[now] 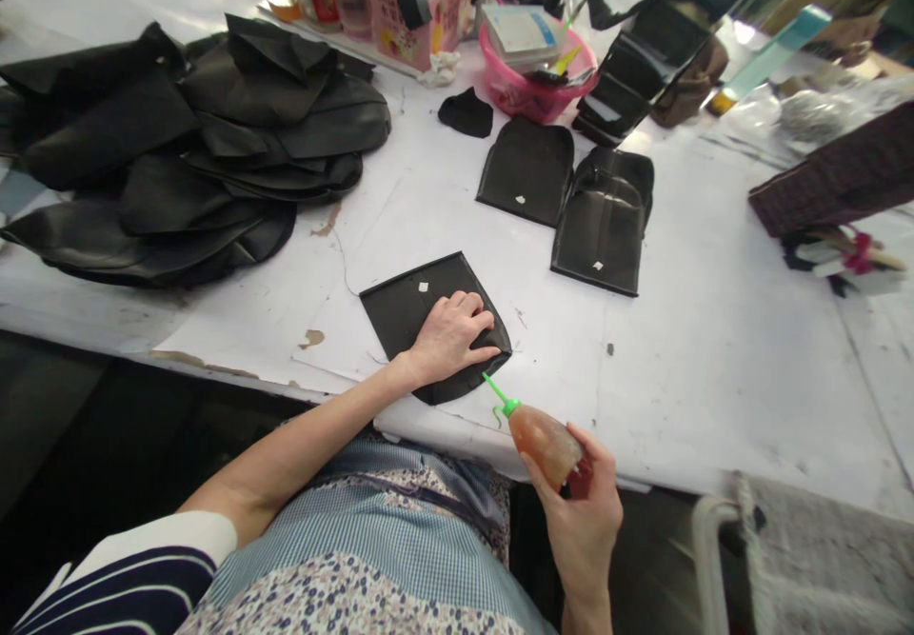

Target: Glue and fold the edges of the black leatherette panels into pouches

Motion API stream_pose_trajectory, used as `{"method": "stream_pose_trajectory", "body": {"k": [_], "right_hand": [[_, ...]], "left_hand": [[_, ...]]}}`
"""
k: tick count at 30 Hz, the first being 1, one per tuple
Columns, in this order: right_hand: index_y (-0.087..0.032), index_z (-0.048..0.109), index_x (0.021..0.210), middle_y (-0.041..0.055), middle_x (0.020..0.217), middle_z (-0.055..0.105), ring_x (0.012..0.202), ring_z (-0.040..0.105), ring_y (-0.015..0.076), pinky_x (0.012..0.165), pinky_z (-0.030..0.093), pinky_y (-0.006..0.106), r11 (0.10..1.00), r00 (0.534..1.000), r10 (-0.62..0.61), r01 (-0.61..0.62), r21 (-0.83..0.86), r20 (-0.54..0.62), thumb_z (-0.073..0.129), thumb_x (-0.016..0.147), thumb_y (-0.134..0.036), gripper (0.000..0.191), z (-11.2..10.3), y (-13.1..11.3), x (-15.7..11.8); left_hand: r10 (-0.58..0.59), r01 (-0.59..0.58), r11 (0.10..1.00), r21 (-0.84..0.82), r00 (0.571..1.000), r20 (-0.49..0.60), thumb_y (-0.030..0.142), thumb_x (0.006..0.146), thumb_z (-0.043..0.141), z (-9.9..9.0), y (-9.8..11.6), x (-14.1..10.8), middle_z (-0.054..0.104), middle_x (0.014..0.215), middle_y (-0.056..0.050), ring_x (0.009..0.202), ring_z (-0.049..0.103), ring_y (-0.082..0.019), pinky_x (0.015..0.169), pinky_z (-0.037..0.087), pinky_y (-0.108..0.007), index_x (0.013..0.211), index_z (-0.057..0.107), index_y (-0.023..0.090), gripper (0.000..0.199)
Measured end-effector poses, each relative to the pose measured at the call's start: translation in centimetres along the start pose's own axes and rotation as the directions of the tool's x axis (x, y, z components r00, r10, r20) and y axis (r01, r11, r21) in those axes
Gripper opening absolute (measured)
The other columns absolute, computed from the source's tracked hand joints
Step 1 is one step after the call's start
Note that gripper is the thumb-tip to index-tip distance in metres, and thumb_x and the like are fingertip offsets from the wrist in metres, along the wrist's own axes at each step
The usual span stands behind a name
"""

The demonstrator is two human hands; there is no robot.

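My left hand rests on a black leather-like panel at the table's front edge. Its fingers are curled and its thumb presses near the panel's right corner, holding the piece down. A small white mark shows on the panel's upper part. In front of my body, my right hand is wrapped around a squeeze glue bottle with amber contents and a green nozzle. The bottle tilts up to the left, its tip close to the panel's lower right edge; whether they touch I cannot tell.
A large heap of black pieces lies at left. Two similar black panels lie beyond my hands, near a pink basin. A dark ribbed box stands at right. A grey cloth-covered chair is below the table edge.
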State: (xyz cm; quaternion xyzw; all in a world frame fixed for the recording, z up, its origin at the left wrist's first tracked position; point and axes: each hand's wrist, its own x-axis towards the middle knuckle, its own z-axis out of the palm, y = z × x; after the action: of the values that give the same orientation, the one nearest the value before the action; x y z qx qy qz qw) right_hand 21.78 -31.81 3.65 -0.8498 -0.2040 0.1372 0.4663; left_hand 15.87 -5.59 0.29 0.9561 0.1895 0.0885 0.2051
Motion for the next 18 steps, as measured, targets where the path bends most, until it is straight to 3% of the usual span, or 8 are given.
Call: {"method": "stream_pose_trajectory", "body": {"k": [18], "right_hand": [[-0.024,0.062,0.121,0.0070,0.115,0.066,0.095,0.066,0.0246,0.080,0.058,0.035,0.999,0.997,-0.033,0.033,0.003,0.062,0.086,0.073,-0.041,0.057,-0.16,-0.31,-0.87]], "left_hand": [[-0.030,0.030,0.996,-0.078,1.000,0.003,0.050,0.084,0.072,-0.15,-0.20,0.24,0.058,0.108,-0.008,0.102,0.051,-0.026,0.088,0.042,-0.038,0.097,0.066,0.019,0.034]]}}
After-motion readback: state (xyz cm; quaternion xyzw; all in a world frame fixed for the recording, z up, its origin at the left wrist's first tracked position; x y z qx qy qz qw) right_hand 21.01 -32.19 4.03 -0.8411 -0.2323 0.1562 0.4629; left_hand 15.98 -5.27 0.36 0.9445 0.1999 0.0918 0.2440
